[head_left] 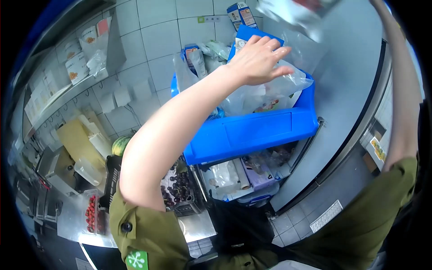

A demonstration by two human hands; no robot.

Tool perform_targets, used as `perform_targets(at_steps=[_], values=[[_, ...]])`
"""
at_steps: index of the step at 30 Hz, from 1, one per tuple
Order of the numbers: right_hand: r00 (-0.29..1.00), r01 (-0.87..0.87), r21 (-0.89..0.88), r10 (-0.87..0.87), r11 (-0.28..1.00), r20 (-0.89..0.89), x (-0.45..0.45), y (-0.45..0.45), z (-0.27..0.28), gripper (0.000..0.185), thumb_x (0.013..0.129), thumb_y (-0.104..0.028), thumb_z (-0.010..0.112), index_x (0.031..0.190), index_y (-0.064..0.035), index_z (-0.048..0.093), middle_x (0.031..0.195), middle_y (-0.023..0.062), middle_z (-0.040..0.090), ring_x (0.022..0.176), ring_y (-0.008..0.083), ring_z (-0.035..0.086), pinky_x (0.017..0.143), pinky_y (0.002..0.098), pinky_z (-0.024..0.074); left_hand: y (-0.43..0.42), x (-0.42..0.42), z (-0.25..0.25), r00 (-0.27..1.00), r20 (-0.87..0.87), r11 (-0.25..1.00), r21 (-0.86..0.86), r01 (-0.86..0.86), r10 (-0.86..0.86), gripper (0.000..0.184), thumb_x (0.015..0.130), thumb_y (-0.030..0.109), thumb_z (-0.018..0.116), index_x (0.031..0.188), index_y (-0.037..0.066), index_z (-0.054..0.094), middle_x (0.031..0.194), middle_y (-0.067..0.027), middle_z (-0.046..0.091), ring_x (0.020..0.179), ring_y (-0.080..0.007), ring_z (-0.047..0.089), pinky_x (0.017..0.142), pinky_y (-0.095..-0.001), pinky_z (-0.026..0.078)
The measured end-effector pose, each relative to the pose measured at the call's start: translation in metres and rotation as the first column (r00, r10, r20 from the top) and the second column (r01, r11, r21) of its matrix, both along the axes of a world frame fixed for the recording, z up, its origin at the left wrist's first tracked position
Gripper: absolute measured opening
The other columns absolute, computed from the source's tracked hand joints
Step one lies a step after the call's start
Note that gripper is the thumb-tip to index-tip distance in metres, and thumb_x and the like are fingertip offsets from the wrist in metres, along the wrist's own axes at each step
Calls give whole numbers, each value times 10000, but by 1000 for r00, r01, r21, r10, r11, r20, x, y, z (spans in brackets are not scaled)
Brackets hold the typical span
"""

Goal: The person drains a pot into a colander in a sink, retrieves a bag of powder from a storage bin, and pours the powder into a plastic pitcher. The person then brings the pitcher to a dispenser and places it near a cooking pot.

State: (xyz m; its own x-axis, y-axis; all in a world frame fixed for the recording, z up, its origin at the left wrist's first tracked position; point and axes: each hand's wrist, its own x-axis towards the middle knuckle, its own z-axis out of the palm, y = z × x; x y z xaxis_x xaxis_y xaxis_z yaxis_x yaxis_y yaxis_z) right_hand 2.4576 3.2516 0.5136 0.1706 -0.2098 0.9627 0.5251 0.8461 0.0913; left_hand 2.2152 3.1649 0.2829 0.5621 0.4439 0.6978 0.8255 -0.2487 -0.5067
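Hanging over the blue bin (252, 132), the left hand (261, 62) faces palm-down.

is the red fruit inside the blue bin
No, the red fruit is in a clear container on the metal counter, apart from the blue bin.

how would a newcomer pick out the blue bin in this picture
Find the big grey panel on the picture's right. Just left of it, below the left hand, is the bin. Unlike the blue box near the hand, it is wide, open-topped and holds clear bags.
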Motion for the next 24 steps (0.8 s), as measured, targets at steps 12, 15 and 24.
perform_targets(at_steps=[12,15,24], values=[[891,169,-269,-31,948,454,194,-65,-201,233,726,-163,551,851,30,591,780,153,591,663,216,555,608,315,437,-63,46,-52,985,21,966,192,-174,173,325,796,328,495,999,78,541,870,-97,562,866,-232,512,796,-355,350],[915,126,-674,176,728,362,230,-68,-299,261,810,-205,517,933,23,548,924,101,566,819,134,516,752,252,394,-93,95,-87,980,183,980,195,43,-79,234,754,260,553,888,68,562,790,-104,548,796,-243,519,713,-357,381],[612,-96,-416,384,904,692,174,-152,-497,416,488,-11,497,900,12,558,840,139,563,692,281,571,589,328,477,-100,241,-268,-557,471,549,171,818,684,422,811,417,445,951,20,446,854,-106,525,808,-188,525,692,-312,449]])
